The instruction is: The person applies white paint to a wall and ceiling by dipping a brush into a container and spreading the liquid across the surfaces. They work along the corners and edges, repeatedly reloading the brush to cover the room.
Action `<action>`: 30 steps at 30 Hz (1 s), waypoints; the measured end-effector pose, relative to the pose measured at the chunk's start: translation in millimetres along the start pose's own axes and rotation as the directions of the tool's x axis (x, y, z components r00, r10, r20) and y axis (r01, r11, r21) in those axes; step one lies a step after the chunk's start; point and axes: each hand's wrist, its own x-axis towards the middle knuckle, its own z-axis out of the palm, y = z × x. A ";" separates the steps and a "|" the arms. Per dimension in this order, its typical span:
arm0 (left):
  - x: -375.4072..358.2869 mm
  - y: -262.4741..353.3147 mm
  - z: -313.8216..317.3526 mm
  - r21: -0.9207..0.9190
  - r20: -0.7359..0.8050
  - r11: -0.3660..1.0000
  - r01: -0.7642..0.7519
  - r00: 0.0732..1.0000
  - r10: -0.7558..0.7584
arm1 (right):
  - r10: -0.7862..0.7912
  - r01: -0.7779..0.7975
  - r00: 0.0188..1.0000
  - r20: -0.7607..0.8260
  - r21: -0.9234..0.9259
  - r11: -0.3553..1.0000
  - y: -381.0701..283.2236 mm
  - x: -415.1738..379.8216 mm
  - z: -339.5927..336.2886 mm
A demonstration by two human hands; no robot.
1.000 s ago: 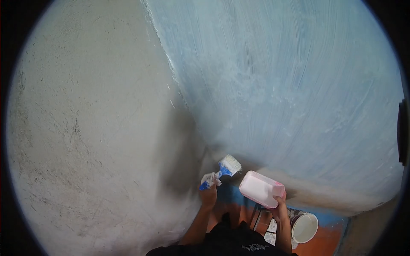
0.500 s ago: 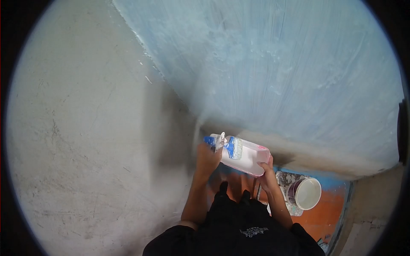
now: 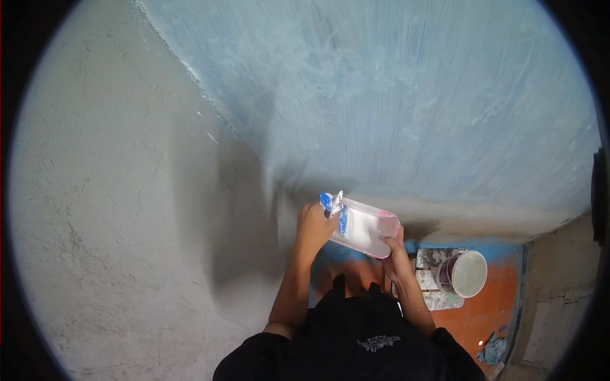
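Observation:
My left hand (image 3: 314,225) is closed round a paintbrush (image 3: 344,221) with blue parts and paint-smeared bristles. The bristles point down over the left part of a white-and-pink plastic tray (image 3: 389,225), which has white paint in it. A blue piece smeared with white stands up just above my left fingers. At the tray's other end, my right hand (image 3: 396,255) grips the rim, with the thumb over the inner edge and the other fingers along the outside. The tray is held in front of my body, above the floor.
A white bucket (image 3: 470,274) stands on a paint-spattered stool (image 3: 438,300) to the right. Ahead is a wall streaked with pale blue (image 3: 394,95); a grey wall (image 3: 114,209) rises on the left. A crumpled cloth (image 3: 492,348) lies on the orange floor (image 3: 473,317).
The paintbrush has tilted more upright, its bristles turned down into the tray, and my left hand has shifted slightly right. My right hand still holds the tray. The view has shifted slightly.

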 end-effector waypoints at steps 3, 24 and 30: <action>3.7 -10.3 -1.4 -0.001 -0.016 1.000 -0.026 1.000 0.026 | -0.005 0.004 1.000 -0.023 -0.025 1.000 4.3 3.6 8.8; 14.3 -95.3 -28.3 -0.177 -0.188 0.984 -0.013 0.982 -0.021 | -0.021 0.021 0.998 -0.056 0.001 1.000 40.5 29.0 53.2; 18.7 -108.8 -38.1 -0.187 -0.187 0.982 -0.038 0.982 0.003 | -0.057 0.059 0.996 -0.069 0.025 0.998 50.5 31.6 67.8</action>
